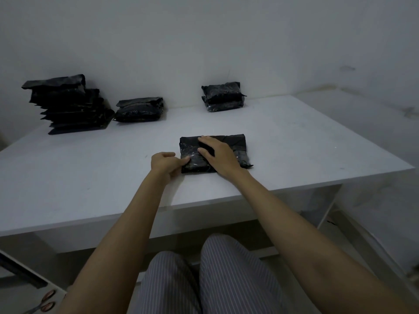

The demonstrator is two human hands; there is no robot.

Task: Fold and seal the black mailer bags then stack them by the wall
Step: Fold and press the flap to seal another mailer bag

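Note:
A folded black mailer bag lies on the white table near its front edge. My right hand rests flat on top of the bag, fingers straight and spread. My left hand pinches the bag's left edge between thumb and curled fingers. By the wall stand three groups of black bags: a tall stack at the far left, a low pile beside it, and a stack of two further right.
The wall runs along the table's far edge and turns a corner at the right. Scissors lie low at the bottom left, below table height. My striped-trousered legs are under the front edge.

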